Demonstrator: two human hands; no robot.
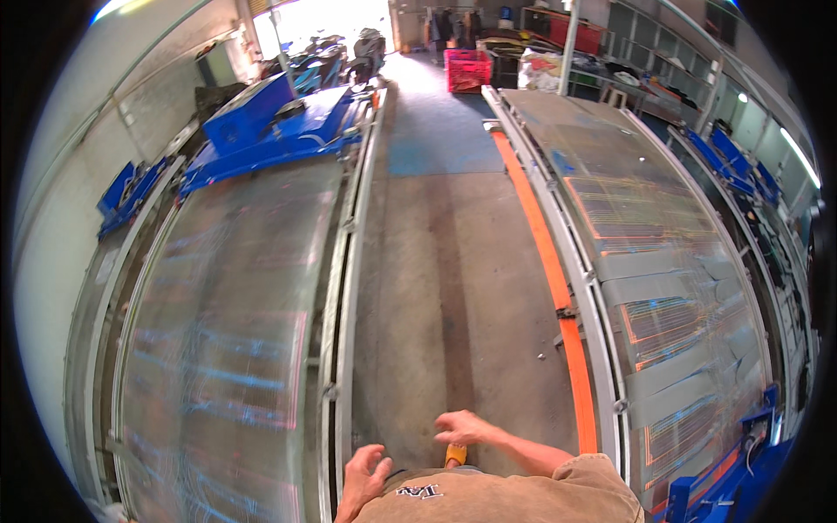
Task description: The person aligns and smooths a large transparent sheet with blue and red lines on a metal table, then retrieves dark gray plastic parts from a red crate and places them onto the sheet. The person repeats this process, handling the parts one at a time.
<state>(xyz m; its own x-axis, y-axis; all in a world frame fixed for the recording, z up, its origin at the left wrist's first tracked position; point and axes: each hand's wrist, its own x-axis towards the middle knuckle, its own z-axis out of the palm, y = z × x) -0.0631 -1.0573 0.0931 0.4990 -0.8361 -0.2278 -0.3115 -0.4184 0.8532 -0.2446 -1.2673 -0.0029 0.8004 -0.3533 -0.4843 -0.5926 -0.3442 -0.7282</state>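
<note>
The left hand (366,471) and right hand (464,429), loosely curled and seemingly empty, hovered between long tables (580,122), presumably spaced to leave a walkway (501,296).

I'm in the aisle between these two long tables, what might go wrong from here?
Your left hand appears close to the metal rail of the left table and might knock it. A leg could catch the orange strip running beside the right table. Farther ahead, the red crate might get bumped.
</note>
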